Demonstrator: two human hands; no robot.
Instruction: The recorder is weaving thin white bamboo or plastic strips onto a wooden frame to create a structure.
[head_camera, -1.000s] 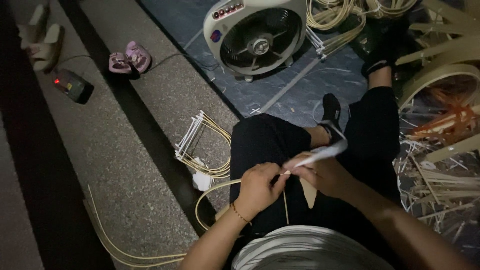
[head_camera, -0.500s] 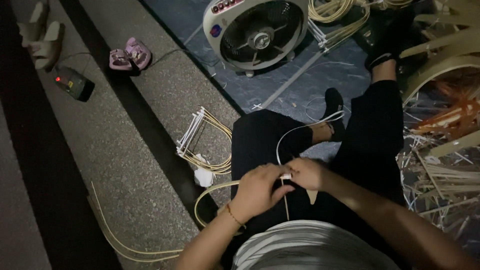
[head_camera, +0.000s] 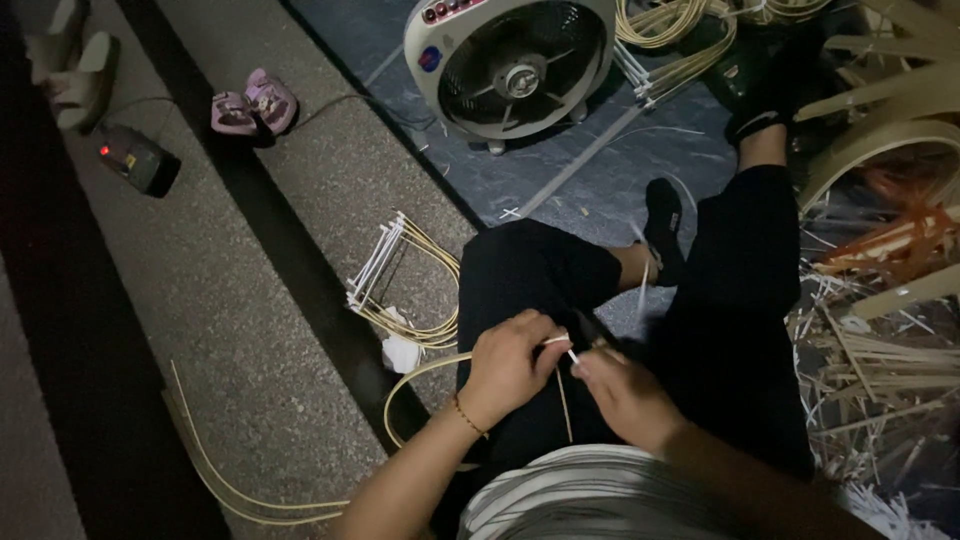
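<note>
The trousers (head_camera: 740, 300) were black, and so was the sock (head_camera: 663, 215). The fan (head_camera: 515, 65) had a pale cream casing with a dark grille and red buttons. The small sandals (head_camera: 252, 103) were pink and purple. The bent cane strips (head_camera: 420, 290) were pale yellow with white ends. The floor mat (head_camera: 600, 170) was mottled blue-grey.
</note>
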